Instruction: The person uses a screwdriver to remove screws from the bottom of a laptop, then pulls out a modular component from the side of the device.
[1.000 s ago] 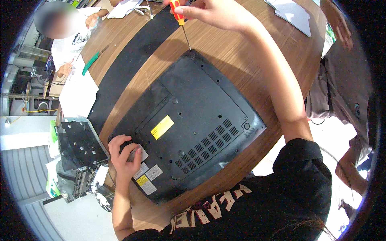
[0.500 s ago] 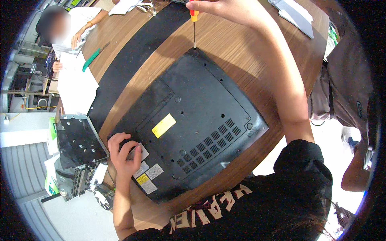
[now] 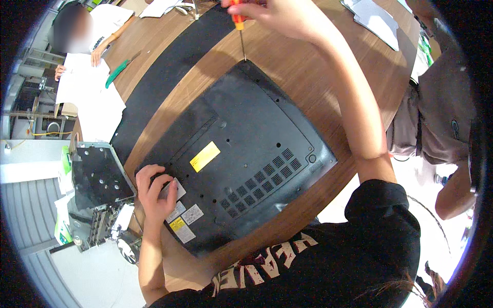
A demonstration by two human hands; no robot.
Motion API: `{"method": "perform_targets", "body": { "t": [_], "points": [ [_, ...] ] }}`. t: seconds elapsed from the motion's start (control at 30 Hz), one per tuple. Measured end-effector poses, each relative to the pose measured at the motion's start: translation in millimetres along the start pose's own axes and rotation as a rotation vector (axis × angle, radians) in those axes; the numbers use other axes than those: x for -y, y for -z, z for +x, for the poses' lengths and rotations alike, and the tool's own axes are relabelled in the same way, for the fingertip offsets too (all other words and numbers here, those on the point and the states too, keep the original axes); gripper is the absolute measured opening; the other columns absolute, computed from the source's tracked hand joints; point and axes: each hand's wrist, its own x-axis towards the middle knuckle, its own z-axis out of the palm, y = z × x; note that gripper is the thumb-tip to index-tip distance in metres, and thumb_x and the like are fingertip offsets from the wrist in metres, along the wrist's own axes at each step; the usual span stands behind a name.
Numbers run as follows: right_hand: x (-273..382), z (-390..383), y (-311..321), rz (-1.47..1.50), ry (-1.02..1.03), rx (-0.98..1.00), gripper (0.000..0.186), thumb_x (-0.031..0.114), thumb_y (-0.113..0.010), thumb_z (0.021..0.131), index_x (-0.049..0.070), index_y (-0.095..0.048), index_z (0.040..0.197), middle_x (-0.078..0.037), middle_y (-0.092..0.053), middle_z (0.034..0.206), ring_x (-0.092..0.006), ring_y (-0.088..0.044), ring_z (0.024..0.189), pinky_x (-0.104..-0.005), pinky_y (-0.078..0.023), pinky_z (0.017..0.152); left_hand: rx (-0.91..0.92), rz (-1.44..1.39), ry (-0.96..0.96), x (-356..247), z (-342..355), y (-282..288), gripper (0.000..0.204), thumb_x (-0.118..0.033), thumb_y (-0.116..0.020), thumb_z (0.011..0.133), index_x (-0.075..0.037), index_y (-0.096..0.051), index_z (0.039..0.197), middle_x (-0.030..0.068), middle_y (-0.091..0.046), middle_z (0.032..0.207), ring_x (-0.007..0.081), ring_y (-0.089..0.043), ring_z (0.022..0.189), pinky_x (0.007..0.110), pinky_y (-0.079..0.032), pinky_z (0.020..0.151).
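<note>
A black laptop [image 3: 241,123] lies bottom side up on the wooden table, with vent slots, screw holes and several stickers showing. My right hand [image 3: 257,13] is closed around the red and yellow handle of a screwdriver [image 3: 238,21] above the far corner. Its thin shaft points down, and the tip meets the laptop at or very near that corner. At the left edge of the laptop, my left hand [image 3: 156,190] rests with bent fingers spread apart, beside a pale label [image 3: 179,190]. I see nothing held in it.
Left stand a dark metal panel [image 3: 100,172] and a small fan [image 3: 127,250]. Beyond the black strip [image 3: 164,72] lie green-handled pliers [image 3: 118,73] and white papers [image 3: 92,102], with a person [image 3: 105,31] seated there. More papers [image 3: 377,23] lie far right, near another person [image 3: 447,92].
The view has shifted slightly. My right hand and the screwdriver handle have moved a little left, tilting the shaft. The seated person's hands have moved over the papers.
</note>
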Motion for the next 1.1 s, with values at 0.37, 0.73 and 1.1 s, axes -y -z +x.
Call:
{"method": "perform_targets", "body": {
  "t": [0.37, 0.73, 1.1],
  "points": [
    [-9.7, 2.8, -26.2, 0.111, 0.022, 0.164, 0.025, 0.009, -0.058, 0.093, 0.008, -0.06, 0.118, -0.007, -0.066, 0.091, -0.0109, -0.062, 0.085, -0.0279, -0.051, 0.079, 0.029, -0.139, 0.129, -20.5, 38.5, 6.2, 0.024, -0.001, -0.065, 0.08, -0.005, -0.064, 0.104, 0.0131, -0.061, 0.111, 0.0274, -0.058, 0.108, 0.038, -0.046, 0.09],
    [13.3, -1.2, -46.4, -0.117, 0.151, -0.286, 0.02, 0.01, -0.075, 0.07, 0.006, -0.07, 0.088, -0.012, -0.064, 0.077, -0.0262, -0.065, 0.072, -0.0351, -0.052, 0.067, 0.134, -0.808, 0.186, -58.9, 233.0, -96.6, 0.03, -0.005, -0.051, 0.093, 0.004, -0.055, 0.122, 0.0118, -0.064, 0.112, 0.0159, -0.059, 0.108, 0.031, -0.047, 0.093],
    [-8.9, 25.0, -12.7, -0.255, -0.109, 0.03, 0.028, 0.036, -0.078, 0.072, 0.013, -0.076, 0.088, -0.007, -0.072, 0.081, -0.0214, -0.069, 0.072, -0.0345, -0.054, 0.068, 0.016, -1.001, 0.229, -38.3, 260.0, -126.6, 0.026, -0.014, -0.06, 0.094, 0.007, -0.062, 0.11, 0.009, -0.067, 0.092, 0.0144, -0.065, 0.085, 0.028, -0.055, 0.077]
  ]
}}
